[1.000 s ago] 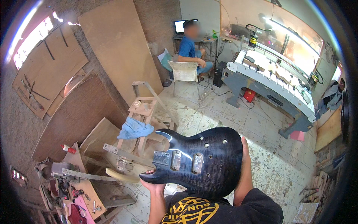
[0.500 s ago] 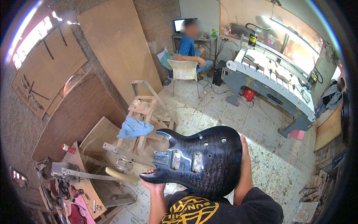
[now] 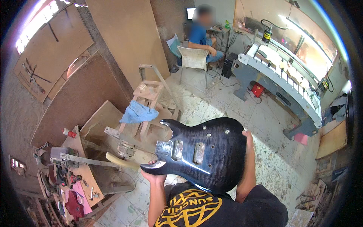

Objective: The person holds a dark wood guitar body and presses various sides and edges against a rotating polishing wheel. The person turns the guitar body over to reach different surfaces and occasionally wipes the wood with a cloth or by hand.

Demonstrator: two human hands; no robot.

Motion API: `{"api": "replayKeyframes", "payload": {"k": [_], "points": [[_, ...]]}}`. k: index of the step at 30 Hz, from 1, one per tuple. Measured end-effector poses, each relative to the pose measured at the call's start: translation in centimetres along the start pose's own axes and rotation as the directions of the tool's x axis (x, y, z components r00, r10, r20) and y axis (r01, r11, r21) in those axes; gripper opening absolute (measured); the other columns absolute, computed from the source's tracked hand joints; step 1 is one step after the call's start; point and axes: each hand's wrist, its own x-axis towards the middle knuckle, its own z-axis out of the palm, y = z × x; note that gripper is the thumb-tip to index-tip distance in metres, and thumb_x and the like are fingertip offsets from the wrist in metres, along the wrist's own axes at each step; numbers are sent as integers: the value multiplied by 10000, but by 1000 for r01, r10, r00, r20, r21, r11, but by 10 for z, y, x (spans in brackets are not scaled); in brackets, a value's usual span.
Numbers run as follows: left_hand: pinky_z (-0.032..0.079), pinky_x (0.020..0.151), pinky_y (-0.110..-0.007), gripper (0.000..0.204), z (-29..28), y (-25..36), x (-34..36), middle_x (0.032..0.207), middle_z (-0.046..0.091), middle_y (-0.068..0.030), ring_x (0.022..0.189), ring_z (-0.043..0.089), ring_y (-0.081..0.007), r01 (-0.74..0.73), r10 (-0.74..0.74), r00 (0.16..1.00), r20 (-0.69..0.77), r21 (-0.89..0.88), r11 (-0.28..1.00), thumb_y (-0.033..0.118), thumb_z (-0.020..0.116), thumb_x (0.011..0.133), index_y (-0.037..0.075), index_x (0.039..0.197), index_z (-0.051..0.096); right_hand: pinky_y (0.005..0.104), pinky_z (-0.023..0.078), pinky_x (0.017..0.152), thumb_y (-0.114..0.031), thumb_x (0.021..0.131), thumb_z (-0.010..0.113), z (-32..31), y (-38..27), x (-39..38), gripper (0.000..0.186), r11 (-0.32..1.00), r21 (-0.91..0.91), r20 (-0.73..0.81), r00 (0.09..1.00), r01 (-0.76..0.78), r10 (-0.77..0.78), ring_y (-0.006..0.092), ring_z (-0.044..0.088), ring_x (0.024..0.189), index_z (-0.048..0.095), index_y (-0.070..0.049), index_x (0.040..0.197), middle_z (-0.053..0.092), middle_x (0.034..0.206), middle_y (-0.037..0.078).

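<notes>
A glossy, dark grey-black electric guitar body point(image 3: 223, 151) is held up in front of my chest, its top facing up. Pickup cavities, a neck pocket and several small holes show in it. Gripping the lower horn at its left end is my left hand point(image 3: 154, 173), with the fingers mostly hidden beneath. My right hand point(image 3: 247, 138) holds the rounded right edge; the thumb shows at the rim and the other fingers are out of sight behind the body.
Left of me stand a buffing machine with a pale wheel point(image 3: 121, 162) and a bench with tools point(image 3: 81, 185). A blue cloth point(image 3: 138, 112) drapes over a wooden frame. Far off, a person point(image 3: 200, 36) sits on a chair point(image 3: 193, 57); a CNC machine point(image 3: 280, 79) stands at right.
The guitar body has tilted a little, and the light streaks on its gloss have shifted. Both hands keep hold of it. The room sits slightly differently in view.
</notes>
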Motion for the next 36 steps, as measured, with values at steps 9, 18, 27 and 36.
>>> {"api": "replayKeyframes", "payload": {"k": [9, 18, 27, 36], "points": [[502, 769, -420, 295, 10, 0, -21, 669, 561, -35, 666, 571, -199, -18, 20, 973, -231, 10, 1000, 386, 471, 803, 126, 678, 530, 375, 517, 714, -370, 739, 627, 9, -1, -16, 464, 998, 14, 68, 996, -62, 61, 252, 628, 763, 617, -29, 1054, 662, 926, 120], [508, 753, -430, 322, -11, 11, -5, 659, 571, -48, 664, 576, -209, 22, -22, 965, -260, -2, 1000, 393, 448, 812, 117, 675, 543, 365, 514, 727, -393, 774, 637, 25, 2, -17, 463, 998, 17, 83, 994, -65, 64, 231, 630, 812, 611, -48, 1083, 660, 986, 112], [351, 1002, -581, 637, -32, 7, 10, 1188, 542, -274, 1116, 502, -422, 227, -218, 971, -95, 94, 969, 482, 395, 832, -44, 1163, 531, 339, 475, 836, -448, 774, 653, 43, -30, -62, 538, 977, -213, -92, 995, 21, -41, 215, 599, 929, 605, -47, 1129, 630, 1066, 107], [431, 969, -511, 418, -126, 34, 79, 1162, 604, -195, 1096, 562, -347, 207, -154, 892, -424, 82, 975, 217, 470, 829, -26, 1148, 586, 306, 497, 731, -388, 822, 631, 11, 11, -35, 419, 992, -25, 146, 982, -121, 124, 172, 619, 775, 617, -18, 1017, 653, 928, 101]]}}
